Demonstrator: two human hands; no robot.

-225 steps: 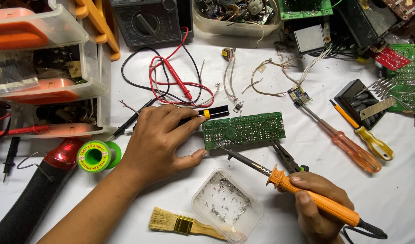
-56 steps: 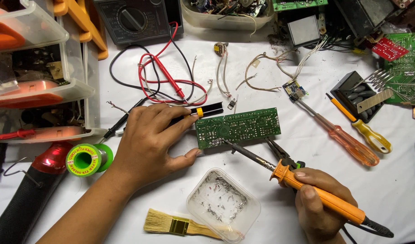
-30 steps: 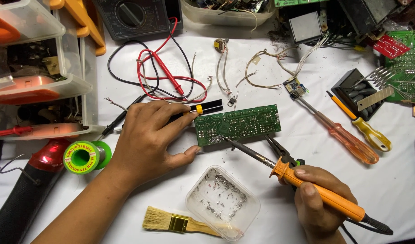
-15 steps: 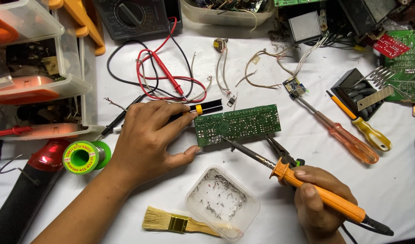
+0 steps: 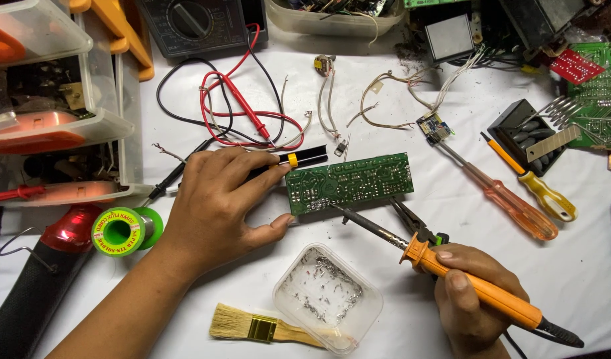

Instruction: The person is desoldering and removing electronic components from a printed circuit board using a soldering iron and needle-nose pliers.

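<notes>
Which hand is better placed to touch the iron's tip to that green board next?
Probably the right hand: it grips the orange soldering iron, whose tip sits at the green circuit board edge. The left hand steadies the board's end.

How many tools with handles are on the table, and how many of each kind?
Soldering iron, in the right hand: 1
Screwdrivers, one clear orange, one yellow: 2
Paintbrush: 1
Pliers: 1
Total: 5
The left hand steadies the green circuit board.
</notes>
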